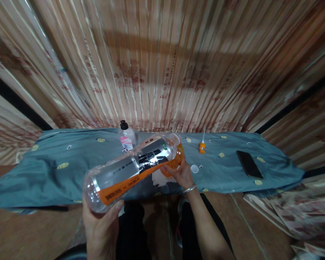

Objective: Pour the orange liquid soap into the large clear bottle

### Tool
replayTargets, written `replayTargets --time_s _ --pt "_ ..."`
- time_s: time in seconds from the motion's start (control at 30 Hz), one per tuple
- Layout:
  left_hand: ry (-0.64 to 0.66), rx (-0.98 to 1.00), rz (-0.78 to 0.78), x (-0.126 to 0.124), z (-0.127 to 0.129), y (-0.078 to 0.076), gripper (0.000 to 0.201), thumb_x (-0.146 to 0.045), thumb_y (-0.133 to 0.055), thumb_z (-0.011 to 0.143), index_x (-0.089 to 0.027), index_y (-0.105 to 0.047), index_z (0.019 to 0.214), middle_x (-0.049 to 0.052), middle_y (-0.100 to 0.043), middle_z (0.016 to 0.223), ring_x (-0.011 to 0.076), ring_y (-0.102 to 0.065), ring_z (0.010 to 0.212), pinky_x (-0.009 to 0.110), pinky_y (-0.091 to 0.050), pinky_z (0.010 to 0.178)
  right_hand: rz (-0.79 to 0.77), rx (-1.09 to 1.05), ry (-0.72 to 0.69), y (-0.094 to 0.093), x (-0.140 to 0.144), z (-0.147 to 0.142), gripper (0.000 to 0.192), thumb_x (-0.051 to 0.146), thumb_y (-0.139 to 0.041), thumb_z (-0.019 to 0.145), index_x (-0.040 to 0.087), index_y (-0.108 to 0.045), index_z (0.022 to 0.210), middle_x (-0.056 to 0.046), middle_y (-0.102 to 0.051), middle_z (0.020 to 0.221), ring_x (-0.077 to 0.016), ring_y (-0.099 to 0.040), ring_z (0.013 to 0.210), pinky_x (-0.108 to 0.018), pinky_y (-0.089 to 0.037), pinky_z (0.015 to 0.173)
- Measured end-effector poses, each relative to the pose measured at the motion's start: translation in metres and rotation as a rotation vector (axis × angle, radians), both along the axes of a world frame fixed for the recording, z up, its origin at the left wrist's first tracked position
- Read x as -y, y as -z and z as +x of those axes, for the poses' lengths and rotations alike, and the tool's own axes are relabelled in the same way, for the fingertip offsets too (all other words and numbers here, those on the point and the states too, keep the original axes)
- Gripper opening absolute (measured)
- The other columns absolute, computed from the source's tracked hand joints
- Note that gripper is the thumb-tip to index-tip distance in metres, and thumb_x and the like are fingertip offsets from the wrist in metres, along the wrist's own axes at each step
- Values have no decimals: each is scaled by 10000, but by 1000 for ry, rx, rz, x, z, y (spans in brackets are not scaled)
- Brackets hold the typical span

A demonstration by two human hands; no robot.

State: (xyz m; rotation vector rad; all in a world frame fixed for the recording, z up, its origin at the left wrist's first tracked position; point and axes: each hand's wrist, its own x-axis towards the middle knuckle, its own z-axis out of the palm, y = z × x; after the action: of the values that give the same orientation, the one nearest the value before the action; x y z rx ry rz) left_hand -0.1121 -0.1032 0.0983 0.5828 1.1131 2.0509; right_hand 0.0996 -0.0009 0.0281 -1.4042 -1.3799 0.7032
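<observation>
A blue-grey cloth (70, 159) with small yellow motifs covers a low surface across the scene. At its far edge, left of the middle, stands a small clear bottle (126, 139) with a black cap and a pink label. To the right, an orange nozzle cap (202, 146) stands upright, and nearer lies a small white cap (194, 168). Further right a dark phone (249, 164) lies flat. Striped, patterned curtains (162, 61) hang behind.

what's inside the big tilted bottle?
The big bottle, tilted in the left hand, holds orange liquid along its lower side; the label hides the rest. Its mouth meets an orange container the right hand steadies.
</observation>
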Motion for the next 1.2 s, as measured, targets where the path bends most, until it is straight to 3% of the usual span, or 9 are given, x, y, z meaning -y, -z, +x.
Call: replayTargets --time_s 0.2,0.47,1.2 --pt "11 -22 17 0 0 2 709 -215 -994 432 -232 -717 1085 2 -728 961 178 -681 863 274 -556 828 17 -19 -15 0 0 0 668 464 -804 692 184 -561 1248 -105 -787 1071 -289 -770 930 -418 -628 824" --pt "3 0 1 1 0 2 751 -225 -1010 394 -234 -727 1090 0 -732 933 182 -690 866 256 -563 814 11 27 11 3 -1 0 734 500 -807 691 183 -554 1303 -109 -783 1065 -297 -770 926 -427 -626 816" --pt "14 -48 -10 1 0 3 797 -281 -1003 426 -249 -701 1163 32 -734 1078 234 -695 1007 296 -561 887 17 11 0 2 -1 1 671 471 -819 687 191 -567 1242 -97 -781 1054 -284 -764 922 -413 -617 829"
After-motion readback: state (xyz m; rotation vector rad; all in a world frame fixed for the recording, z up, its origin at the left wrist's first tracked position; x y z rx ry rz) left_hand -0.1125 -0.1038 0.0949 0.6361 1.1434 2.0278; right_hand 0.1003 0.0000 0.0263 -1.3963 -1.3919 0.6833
